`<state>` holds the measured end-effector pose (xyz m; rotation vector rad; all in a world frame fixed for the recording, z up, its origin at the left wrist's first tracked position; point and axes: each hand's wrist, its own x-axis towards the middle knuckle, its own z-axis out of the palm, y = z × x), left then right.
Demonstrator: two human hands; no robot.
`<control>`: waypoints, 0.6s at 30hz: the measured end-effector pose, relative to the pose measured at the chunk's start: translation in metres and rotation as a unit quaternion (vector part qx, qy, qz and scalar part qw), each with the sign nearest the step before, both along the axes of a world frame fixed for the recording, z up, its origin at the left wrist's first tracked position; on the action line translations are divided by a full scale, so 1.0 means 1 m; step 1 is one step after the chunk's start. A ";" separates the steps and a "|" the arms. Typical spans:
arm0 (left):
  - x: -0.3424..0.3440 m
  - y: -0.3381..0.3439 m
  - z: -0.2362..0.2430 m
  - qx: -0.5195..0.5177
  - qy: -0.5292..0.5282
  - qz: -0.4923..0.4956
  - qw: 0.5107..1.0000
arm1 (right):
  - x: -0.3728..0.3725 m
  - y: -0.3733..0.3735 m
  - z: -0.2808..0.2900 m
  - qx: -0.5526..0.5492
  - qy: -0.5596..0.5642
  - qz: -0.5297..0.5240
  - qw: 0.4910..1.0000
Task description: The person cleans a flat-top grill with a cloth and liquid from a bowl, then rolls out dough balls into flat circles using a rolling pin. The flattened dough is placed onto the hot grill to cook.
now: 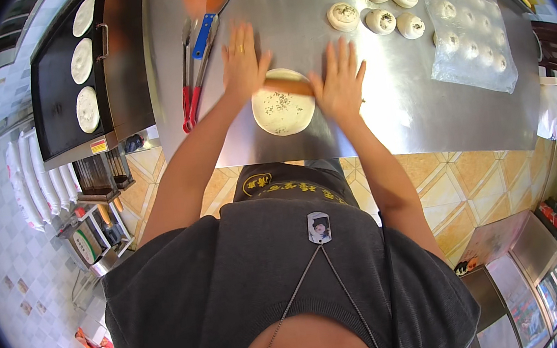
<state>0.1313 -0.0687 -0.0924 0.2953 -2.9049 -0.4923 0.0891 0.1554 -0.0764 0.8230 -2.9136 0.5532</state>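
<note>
A thin round of dough [284,115], flecked with green herb bits, lies flat on the steel table in front of me. Across its far part rests a wooden rolling pin [288,86]. My left hand [242,62] presses near the pin's left end, fingers stretched forward and the thumb apart. At the other end my right hand [340,84] lies with its palm on the pin, its fingers also straight and spread. Neither hand's fingers wrap round the wood. The pin's ends are hidden under the palms.
Left of my left hand lie red-handled tongs [196,95] and a blue-handled spatula [206,36]. A griddle [52,89] with several flat dough rounds [82,61] stands farther left. Rolled dough balls [381,21] sit at the far right, beside others under a plastic sheet [458,73].
</note>
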 end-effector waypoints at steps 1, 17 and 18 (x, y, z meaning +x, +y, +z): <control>0.032 0.006 -0.004 -0.002 -0.020 -0.035 0.999 | 0.027 0.013 -0.005 0.002 -0.026 0.041 0.999; 0.002 0.025 0.038 0.095 -0.283 -0.112 0.948 | 0.098 0.066 0.030 -0.157 -0.055 0.184 0.969; -0.001 0.025 0.041 0.118 -0.320 -0.117 0.933 | 0.100 0.067 0.032 -0.169 -0.062 0.190 0.965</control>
